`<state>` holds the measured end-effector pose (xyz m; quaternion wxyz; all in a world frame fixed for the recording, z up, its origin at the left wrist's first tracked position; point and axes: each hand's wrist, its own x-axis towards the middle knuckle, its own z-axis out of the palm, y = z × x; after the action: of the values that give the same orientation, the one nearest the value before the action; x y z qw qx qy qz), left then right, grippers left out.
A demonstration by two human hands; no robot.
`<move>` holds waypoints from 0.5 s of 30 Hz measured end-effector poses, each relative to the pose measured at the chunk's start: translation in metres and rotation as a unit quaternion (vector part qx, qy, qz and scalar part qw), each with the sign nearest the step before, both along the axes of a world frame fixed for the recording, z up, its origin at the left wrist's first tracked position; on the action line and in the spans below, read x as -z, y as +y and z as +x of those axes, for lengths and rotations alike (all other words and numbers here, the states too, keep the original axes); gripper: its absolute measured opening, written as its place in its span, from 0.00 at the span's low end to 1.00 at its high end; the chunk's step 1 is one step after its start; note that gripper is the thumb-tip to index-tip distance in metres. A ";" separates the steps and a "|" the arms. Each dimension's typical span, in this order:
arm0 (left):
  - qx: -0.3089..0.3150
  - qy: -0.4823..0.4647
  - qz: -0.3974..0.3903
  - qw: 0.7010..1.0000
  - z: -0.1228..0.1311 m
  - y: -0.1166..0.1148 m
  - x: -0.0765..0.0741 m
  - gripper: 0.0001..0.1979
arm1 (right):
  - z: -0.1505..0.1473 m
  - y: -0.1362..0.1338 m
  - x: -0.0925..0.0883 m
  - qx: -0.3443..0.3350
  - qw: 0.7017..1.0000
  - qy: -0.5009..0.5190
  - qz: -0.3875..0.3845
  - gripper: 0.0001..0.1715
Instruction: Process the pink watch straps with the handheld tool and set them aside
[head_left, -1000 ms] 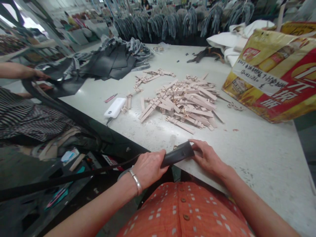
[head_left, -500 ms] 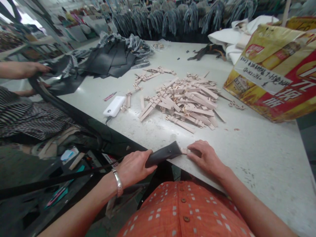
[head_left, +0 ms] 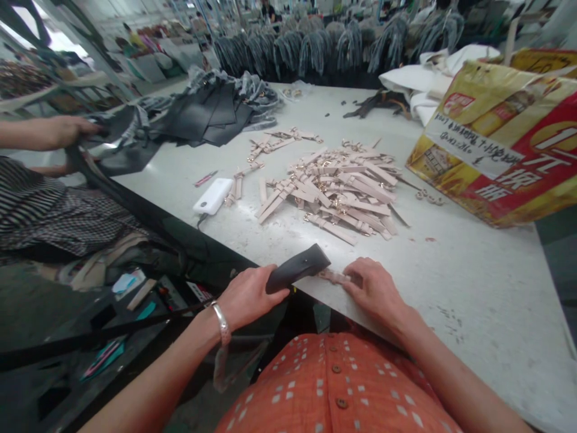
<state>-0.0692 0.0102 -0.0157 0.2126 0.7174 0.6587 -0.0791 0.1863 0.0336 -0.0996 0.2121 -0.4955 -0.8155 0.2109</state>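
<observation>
Pale table (head_left: 451,264) beside grey floor (head_left: 27,297)

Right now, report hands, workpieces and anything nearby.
Left hand gripping black leather-like piece. Right hand pinching pale pink strap. Pile of pale buckled straps beyond, on tabletop.

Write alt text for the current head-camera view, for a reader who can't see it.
A person's left hand grips a dark strip while the right hand pinches a small pale strap at a table's near edge. Beyond lies a heap of pale straps with metal buckles, a white device to its left and a yellow-and-red carton to its right.
</observation>
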 end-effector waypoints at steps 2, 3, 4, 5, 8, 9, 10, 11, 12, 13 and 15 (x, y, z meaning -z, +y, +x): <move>0.005 -0.002 0.001 1.000 -0.006 -0.005 -0.004 0.17 | -0.001 -0.005 0.001 0.009 1.000 0.011 0.026 0.04; 0.011 -0.002 0.001 1.000 -0.008 -0.007 -0.006 0.17 | -0.001 -0.008 0.002 0.006 0.999 0.019 0.039 0.06; 0.015 0.000 -0.002 1.000 -0.008 -0.009 -0.008 0.17 | 0.000 -0.011 0.003 -0.005 0.998 0.025 0.052 0.07; 0.017 0.003 -0.007 1.000 -0.008 -0.011 -0.009 0.17 | 0.002 -0.013 0.004 -0.021 0.997 0.028 0.061 0.08; 0.024 0.018 -0.030 0.999 -0.004 -0.014 -0.010 0.16 | 0.010 -0.019 0.008 -0.078 0.994 0.023 0.076 0.09; 0.027 0.024 -0.037 0.999 -0.002 -0.015 -0.010 0.16 | 0.012 -0.020 0.009 -0.091 0.993 0.022 0.078 0.10; 0.032 0.032 -0.045 0.998 -0.001 -0.016 -0.010 0.16 | 0.014 -0.020 0.010 -0.099 0.992 0.024 0.077 0.10; 0.038 0.040 -0.052 0.997 0.001 -0.016 -0.011 0.15 | 0.015 -0.021 0.010 -0.101 0.992 0.029 0.074 0.11; 0.043 0.049 -0.057 0.996 0.002 -0.016 -0.011 0.15 | 0.016 -0.021 0.010 -0.100 0.992 0.039 0.069 0.11; 0.048 0.058 -0.060 0.995 0.004 -0.017 -0.011 0.15 | 0.016 -0.021 0.010 -0.097 0.992 0.051 0.062 0.11; 0.062 0.067 -0.060 0.994 0.006 -0.015 -0.011 0.15 | 0.015 -0.020 0.009 -0.094 0.991 0.082 0.043 0.10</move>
<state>-0.0633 -0.0049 -0.0046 0.2056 0.7358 0.6197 -0.1799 0.2016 0.0139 -0.1088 0.2780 -0.3884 -0.8466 0.2347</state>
